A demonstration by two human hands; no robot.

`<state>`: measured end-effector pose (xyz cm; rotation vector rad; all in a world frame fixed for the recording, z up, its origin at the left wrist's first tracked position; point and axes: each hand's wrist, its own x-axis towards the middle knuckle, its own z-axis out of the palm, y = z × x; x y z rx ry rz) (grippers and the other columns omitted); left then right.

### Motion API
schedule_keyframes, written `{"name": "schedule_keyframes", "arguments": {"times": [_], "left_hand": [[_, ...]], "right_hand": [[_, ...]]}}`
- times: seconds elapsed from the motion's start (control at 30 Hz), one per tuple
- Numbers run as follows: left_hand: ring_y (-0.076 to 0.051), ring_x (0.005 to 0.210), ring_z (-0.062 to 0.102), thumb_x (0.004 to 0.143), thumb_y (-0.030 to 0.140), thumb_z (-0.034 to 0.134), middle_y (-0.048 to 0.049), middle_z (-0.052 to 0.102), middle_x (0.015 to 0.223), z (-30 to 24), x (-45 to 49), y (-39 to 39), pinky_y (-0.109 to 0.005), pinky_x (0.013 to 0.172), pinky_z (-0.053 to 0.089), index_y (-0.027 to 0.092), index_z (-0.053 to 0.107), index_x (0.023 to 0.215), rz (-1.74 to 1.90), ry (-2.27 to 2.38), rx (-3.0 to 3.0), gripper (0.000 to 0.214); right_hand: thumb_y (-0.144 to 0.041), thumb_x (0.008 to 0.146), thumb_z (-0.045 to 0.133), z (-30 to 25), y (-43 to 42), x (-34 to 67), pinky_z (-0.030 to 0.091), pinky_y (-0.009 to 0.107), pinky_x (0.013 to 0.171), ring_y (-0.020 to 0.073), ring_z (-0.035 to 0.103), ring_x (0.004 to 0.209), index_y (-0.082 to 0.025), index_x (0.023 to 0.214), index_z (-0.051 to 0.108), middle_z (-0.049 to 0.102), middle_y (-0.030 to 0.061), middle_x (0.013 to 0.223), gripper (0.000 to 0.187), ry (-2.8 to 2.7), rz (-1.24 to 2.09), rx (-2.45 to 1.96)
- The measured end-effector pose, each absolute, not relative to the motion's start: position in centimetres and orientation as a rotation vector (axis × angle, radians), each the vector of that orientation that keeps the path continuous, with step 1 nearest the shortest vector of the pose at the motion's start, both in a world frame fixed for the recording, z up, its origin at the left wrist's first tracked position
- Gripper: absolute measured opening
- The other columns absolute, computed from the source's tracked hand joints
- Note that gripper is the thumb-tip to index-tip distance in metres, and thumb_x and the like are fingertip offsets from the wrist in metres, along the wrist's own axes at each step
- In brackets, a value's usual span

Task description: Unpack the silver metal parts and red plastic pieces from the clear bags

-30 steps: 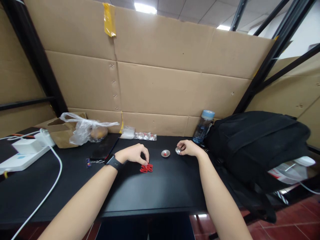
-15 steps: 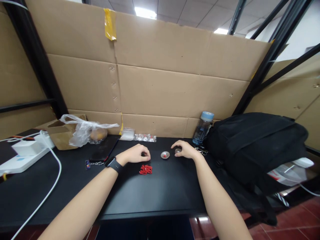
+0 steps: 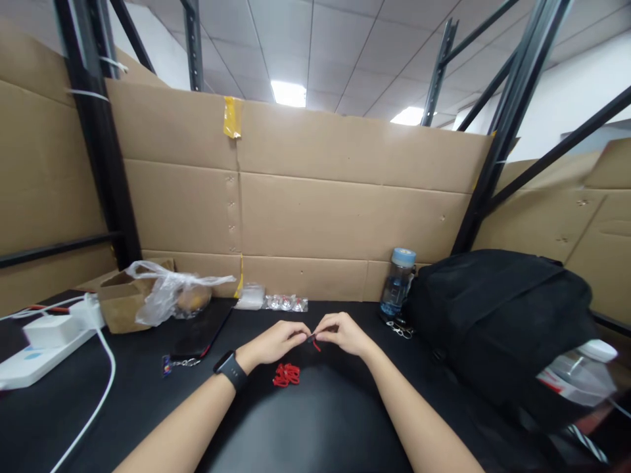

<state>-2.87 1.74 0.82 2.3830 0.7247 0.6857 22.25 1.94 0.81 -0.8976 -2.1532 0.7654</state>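
My left hand [image 3: 283, 339], with a watch on its wrist, pinches a small disc-like piece [image 3: 311, 339] between thumb and fingertips. Thumb and index finger of my right hand [image 3: 342, 334] close on the same piece from the other side. It is held just above the black table, and the fingers mostly cover it. A short red cord [image 3: 317, 346] hangs below it by the right fingertips. Nearer me, below the left hand, lies a loose bundle of red cords [image 3: 286, 375].
Clear packets [image 3: 250, 297] and a strip of small wrapped pieces [image 3: 286, 303] lie along the cardboard wall. To the right stand a water bottle [image 3: 397, 282] and a black backpack [image 3: 497, 315]. A phone [image 3: 200, 338], plastic bag [image 3: 172, 292] and power strip [image 3: 44, 351] are left.
My hands have come together from apart. Two small clear discs lay between and under them on the table; now both hands pinch a small piece with red cord. The view has tilted up.
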Motion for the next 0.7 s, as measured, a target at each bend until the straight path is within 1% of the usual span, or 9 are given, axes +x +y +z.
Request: {"name": "schedule_keyframes", "arguments": {"times": [0.07,0.17,0.27,0.33,0.4,0.47,0.57,0.63,0.7], "left_hand": [[-0.017,0.092,0.063,0.102,0.041,0.044,-0.0029,0.072,0.102,0.8,-2.8,1.7,-0.025,0.085,0.045,0.022,0.071,0.112,0.711,0.735,2.334,0.035],[-0.017,0.090,0.061,0.101,0.039,0.044,-0.0030,0.072,0.098,0.6,-2.6,1.8,-0.025,0.084,0.044,0.020,0.073,0.109,0.701,0.698,2.269,0.035],[-0.016,0.085,0.059,0.096,0.037,0.055,-0.0031,0.071,0.095,0.3,-2.3,1.9,-0.024,0.079,0.043,0.018,0.073,0.106,0.691,0.665,2.175,0.029],[-0.015,0.080,0.057,0.091,0.038,0.061,-0.0026,0.069,0.091,0.2,-2.1,1.9,-0.023,0.074,0.042,0.016,0.072,0.104,0.706,0.658,2.106,0.028],[-0.014,0.075,0.053,0.089,0.040,0.064,-0.0013,0.066,0.084,0.1,-2.0,1.8,-0.022,0.070,0.040,0.015,0.071,0.099,0.721,0.662,2.066,0.028],[-0.013,0.072,0.052,0.088,0.042,0.065,-0.0001,0.064,0.080,0.1,-2.0,1.8,-0.022,0.068,0.038,0.015,0.070,0.094,0.735,0.672,2.059,0.028],[-0.013,0.073,0.054,0.089,0.042,0.064,-0.0009,0.066,0.082,0.1,-1.9,1.9,-0.023,0.068,0.039,0.016,0.069,0.094,0.780,0.675,2.054,0.027],[-0.014,0.074,0.056,0.091,0.040,0.061,-0.0026,0.068,0.084,0.0,-1.8,2.1,-0.024,0.070,0.041,0.015,0.069,0.094,0.833,0.687,2.051,0.026],[-0.015,0.074,0.058,0.091,0.036,0.060,-0.0035,0.069,0.082,-0.2,-1.6,2.3,-0.025,0.071,0.042,0.014,0.069,0.090,0.916,0.728,2.065,0.023]], "right_hand": [[-0.047,0.079,0.078,0.9,1.8,22.0,0.043,0.027,0.064,0.0153,0.061,0.070,-0.021,0.090,0.082,0.072,0.0042,0.081,0.029,-2.089,0.831,-0.894],[-0.048,0.073,0.082,0.7,1.7,21.8,0.046,0.028,0.067,0.0168,0.064,0.070,-0.019,0.089,0.081,0.074,0.0051,0.081,0.033,-2.008,0.975,-0.882],[-0.049,0.071,0.083,0.5,1.6,21.6,0.049,0.029,0.068,0.0170,0.065,0.069,-0.017,0.088,0.079,0.074,0.0045,0.078,0.037,-1.951,1.053,-0.885],[-0.050,0.072,0.082,0.5,1.4,21.2,0.051,0.030,0.072,0.0171,0.065,0.072,-0.016,0.088,0.077,0.073,0.0042,0.078,0.037,-1.913,1.061,-0.860],[-0.049,0.075,0.080,0.6,1.0,20.8,0.052,0.032,0.077,0.0173,0.066,0.077,-0.017,0.090,0.074,0.072,0.0040,0.082,0.036,-1.876,1.096,-0.812],[-0.049,0.077,0.079,0.7,0.6,20.4,0.053,0.033,0.079,0.0173,0.066,0.080,-0.018,0.092,0.071,0.071,0.0033,0.085,0.036,-1.825,1.188,-0.781],[-0.052,0.078,0.078,0.6,0.3,19.8,0.056,0.033,0.073,0.0170,0.067,0.078,-0.020,0.095,0.065,0.067,0.0018,0.087,0.039,-1.730,1.328,-0.786],[-0.054,0.078,0.077,0.4,0.3,19.5,0.058,0.032,0.068,0.0165,0.067,0.077,-0.021,0.097,0.062,0.066,0.0012,0.090,0.040,-1.683,1.334,-0.791],[-0.054,0.080,0.075,0.3,0.3,19.3,0.058,0.030,0.067,0.0164,0.068,0.079,-0.022,0.100,0.062,0.064,0.0011,0.093,0.040,-1.654,1.297,-0.790]]}}
